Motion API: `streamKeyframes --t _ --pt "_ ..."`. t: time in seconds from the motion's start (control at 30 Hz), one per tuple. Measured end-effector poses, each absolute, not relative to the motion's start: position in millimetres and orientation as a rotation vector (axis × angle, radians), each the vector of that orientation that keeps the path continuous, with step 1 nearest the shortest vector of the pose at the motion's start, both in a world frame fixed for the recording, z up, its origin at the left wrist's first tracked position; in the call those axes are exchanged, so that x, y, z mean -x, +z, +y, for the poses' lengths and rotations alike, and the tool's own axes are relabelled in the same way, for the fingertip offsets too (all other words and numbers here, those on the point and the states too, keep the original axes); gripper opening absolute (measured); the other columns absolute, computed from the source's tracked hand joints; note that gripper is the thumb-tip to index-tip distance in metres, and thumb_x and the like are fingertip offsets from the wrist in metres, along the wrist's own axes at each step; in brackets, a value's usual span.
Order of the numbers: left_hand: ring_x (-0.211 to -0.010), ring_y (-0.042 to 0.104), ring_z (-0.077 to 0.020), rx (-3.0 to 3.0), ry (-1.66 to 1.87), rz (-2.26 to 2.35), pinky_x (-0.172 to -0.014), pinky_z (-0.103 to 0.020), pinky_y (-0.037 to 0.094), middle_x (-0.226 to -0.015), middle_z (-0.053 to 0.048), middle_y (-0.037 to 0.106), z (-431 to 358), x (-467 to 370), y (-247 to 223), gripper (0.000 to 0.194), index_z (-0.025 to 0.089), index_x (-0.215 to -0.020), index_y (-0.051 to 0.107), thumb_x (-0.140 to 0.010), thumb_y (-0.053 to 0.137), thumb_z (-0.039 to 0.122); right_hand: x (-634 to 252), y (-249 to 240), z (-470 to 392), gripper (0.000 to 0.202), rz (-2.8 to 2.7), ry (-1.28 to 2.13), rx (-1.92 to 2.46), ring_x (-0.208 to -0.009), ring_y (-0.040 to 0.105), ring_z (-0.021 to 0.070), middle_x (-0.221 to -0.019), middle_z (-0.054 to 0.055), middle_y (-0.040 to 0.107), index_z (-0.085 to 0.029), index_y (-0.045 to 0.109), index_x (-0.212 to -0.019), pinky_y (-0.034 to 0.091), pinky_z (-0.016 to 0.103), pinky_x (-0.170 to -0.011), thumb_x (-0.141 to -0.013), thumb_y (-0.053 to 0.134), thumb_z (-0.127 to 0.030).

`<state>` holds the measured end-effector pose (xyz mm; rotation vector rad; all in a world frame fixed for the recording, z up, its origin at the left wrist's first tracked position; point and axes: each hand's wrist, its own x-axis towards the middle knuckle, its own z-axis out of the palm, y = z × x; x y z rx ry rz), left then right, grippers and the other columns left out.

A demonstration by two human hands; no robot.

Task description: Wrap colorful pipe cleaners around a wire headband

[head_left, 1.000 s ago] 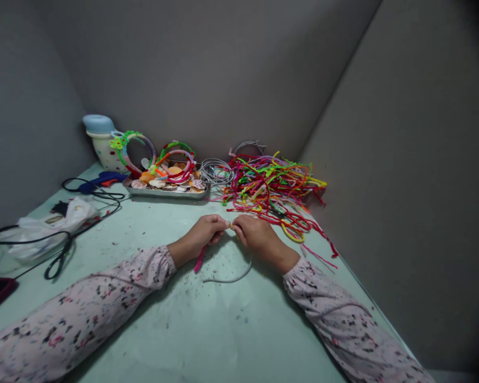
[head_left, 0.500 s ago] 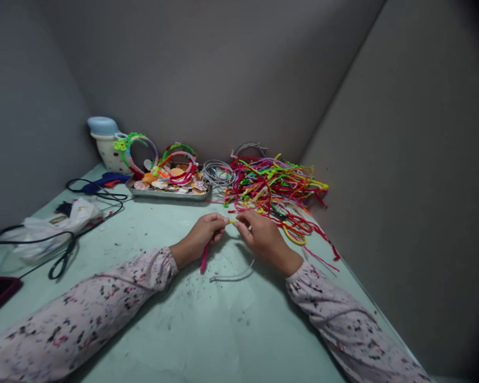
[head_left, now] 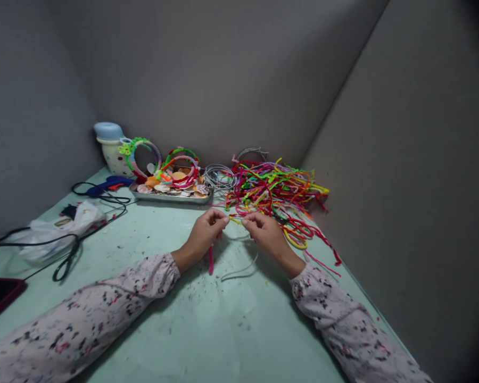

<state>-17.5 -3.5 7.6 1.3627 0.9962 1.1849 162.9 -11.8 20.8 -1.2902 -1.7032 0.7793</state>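
Observation:
Between my two hands runs a short stretch of yellow pipe cleaner [head_left: 235,220]. My left hand [head_left: 205,230] pinches one end of it between thumb and fingers. My right hand [head_left: 265,234] is closed on the other side, thumb against the forefinger. A pink pipe cleaner [head_left: 211,260] hangs below my left hand; how it joins the yellow one is hidden by the fingers. A thin grey wire [head_left: 241,275] curves below my right hand, and its upper end goes out of sight by the fingers.
A metal tray [head_left: 171,199] of shells bears fuzzy colourful hoops. Coiled grey wire [head_left: 220,176] lies beside a heap of pipe cleaners [head_left: 275,183]. At left are a cup with a blue lid [head_left: 108,131], black cable [head_left: 79,239], a plastic bag [head_left: 56,231] and a dark red-edged device [head_left: 2,298].
My hands have drawn slightly apart, so more of the yellow pipe cleaner shows between them. The grey wire below has shifted a little to the right.

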Motion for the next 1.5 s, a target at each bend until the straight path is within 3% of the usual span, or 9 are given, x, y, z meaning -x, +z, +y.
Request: streamKeyframes --t 0.37,0.63,0.8,1.03,1.5 --pt "-0.057 0.048 -0.0115 -1.864 1.229 1.250 -0.054 -0.023 0.035 -0.065 0.002 0.054 -5 20 2 0.020 0.018 -0.080 0.056 -0.083 0.054 0.038 -159 31 -18 0.018 -1.726 0.854 1.303 -0.052 0.041 0.0109 -0.058 -0.004 0.048 -0.017 0.060 -0.077 0.031 0.023 -0.050 -0.081 0.053 -0.032" --pt "-0.066 0.048 -0.0136 -2.020 1.258 1.277 -0.062 -0.024 0.034 -0.070 0.001 0.056 -13 18 11 0.014 0.019 -0.077 0.056 -0.085 0.049 0.028 -157 35 -22 0.018 -1.710 0.904 1.313 -0.049 0.040 0.0101 -0.054 -0.005 0.047 -0.017 0.058 -0.075 0.029 0.022 -0.047 -0.081 0.054 -0.033" --pt "-0.056 0.044 -0.0111 -1.697 1.257 1.142 -0.054 -0.022 0.033 -0.063 0.003 0.051 -13 16 12 0.016 0.019 -0.075 0.056 -0.081 0.056 0.033 -158 33 -20 0.019 -1.699 0.913 1.255 -0.048 0.042 0.0101 -0.053 -0.004 0.049 -0.017 0.058 -0.074 0.032 0.022 -0.047 -0.081 0.053 -0.034" --pt "-0.042 0.043 -0.0066 -1.089 0.950 0.840 -0.040 -0.019 0.032 -0.060 0.002 0.050 -3 14 3 0.037 0.014 -0.074 0.056 -0.082 0.052 0.050 -165 19 -10 0.019 -1.609 1.008 1.166 -0.048 0.045 0.0101 -0.056 -0.004 0.051 -0.017 0.059 -0.081 0.036 0.022 -0.048 -0.080 0.056 -0.036" --pt "-0.038 0.040 -0.0025 -0.728 0.799 0.708 -0.033 -0.014 0.027 -0.060 0.001 0.051 -2 19 20 0.017 0.009 -0.076 0.061 -0.079 0.058 0.026 -160 0 -15 0.024 -1.517 0.904 1.065 -0.048 0.043 0.0110 -0.054 -0.005 0.047 -0.019 0.058 -0.080 0.036 0.023 -0.048 -0.084 0.054 -0.042"
